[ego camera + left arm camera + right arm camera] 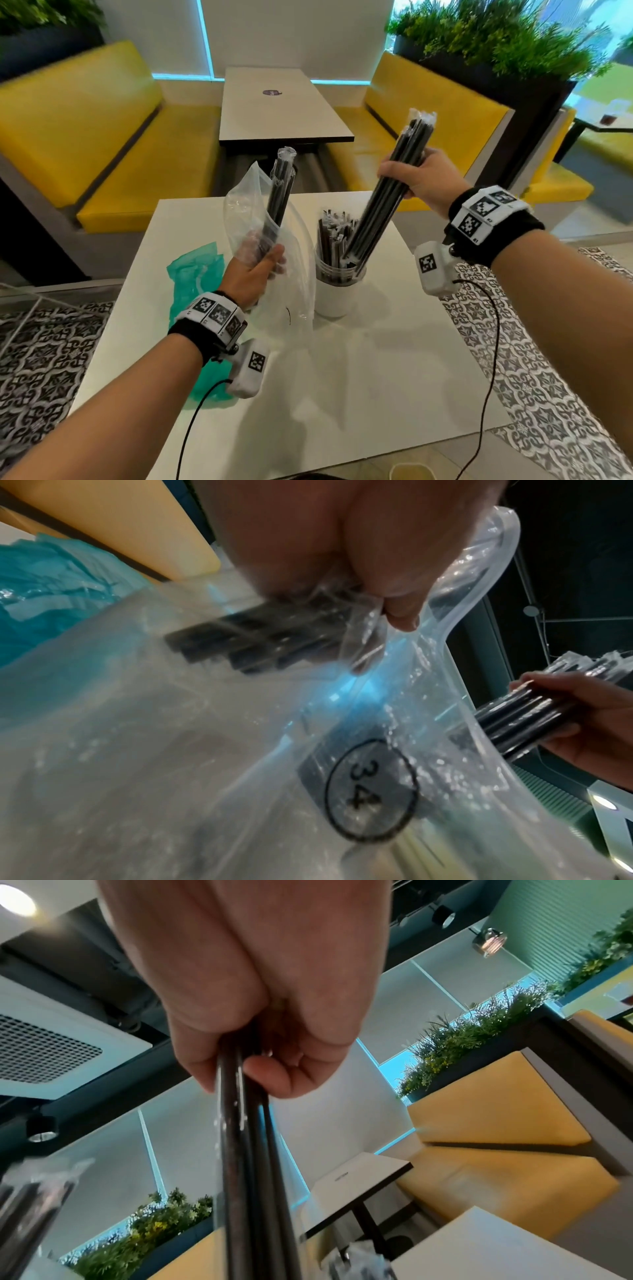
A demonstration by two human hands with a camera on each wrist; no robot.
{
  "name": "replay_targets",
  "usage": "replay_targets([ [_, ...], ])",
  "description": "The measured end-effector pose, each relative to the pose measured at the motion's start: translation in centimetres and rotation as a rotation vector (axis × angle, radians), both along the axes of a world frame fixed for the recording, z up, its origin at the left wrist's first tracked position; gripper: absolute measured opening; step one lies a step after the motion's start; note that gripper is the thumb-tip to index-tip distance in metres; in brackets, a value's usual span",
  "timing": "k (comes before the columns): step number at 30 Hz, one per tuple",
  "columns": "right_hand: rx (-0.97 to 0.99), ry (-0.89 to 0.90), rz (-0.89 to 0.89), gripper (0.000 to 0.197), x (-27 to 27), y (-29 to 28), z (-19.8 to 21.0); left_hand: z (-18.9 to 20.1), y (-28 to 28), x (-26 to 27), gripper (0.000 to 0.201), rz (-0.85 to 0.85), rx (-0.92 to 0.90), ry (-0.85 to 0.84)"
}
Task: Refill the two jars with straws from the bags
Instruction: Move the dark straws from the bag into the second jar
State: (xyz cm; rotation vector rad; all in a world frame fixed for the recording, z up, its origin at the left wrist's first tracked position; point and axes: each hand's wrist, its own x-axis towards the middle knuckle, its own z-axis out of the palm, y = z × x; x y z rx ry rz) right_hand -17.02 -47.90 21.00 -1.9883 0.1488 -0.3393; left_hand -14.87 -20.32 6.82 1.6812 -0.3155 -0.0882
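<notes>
A square white table (342,359) stands on a floor of grey-and-white patterned tiles (548,359). Beyond it, two yellow padded benches (85,137) face each other across a long white table with a dark edge (284,113). Behind each bench sits a dark planter box of green foliage (496,51). The back wall is white panels (291,31) split by thin strips of cyan light (205,37). Overhead, the right wrist view shows a dark ceiling with a white grilled air vent (44,1042), a round ceiling light (17,900) and black spotlights (443,916).
</notes>
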Motion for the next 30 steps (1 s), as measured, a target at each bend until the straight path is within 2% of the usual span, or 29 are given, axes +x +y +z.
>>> replay_targets([
  [7, -0.004, -0.098, -0.037, 0.008, 1.9, 0.9, -2.4, 1.1, -0.4, 0.0, 0.026, 0.014, 0.037, -0.022],
  [12, -0.082, -0.188, -0.038, 0.004, 2.9, 1.9, -2.0, 1.5, -1.2, 0.1, 0.019, 0.027, 0.021, -0.018],
  [17, -0.146, -0.066, 0.018, 0.004, 3.0, 3.0, -5.2, 1.2, -2.2, -0.1, 0.018, 0.003, -0.004, -0.006],
  [21, -0.092, 0.009, -0.036, 0.006, 3.4, 3.0, -7.8, 1.2, -2.4, -0.4, 0.019, -0.002, 0.011, -0.008],
  [25, -0.128, 0.044, -0.015, 0.013, 3.8, 3.0, -7.6, 1.2, -2.5, -0.3, 0.013, 0.016, 0.020, -0.004],
  [30, -0.119, -0.044, -0.042, 0.018, 4.2, 2.8, -6.3, 1.1, -2.3, -0.3, 0.017, 0.023, 0.025, -0.006],
])
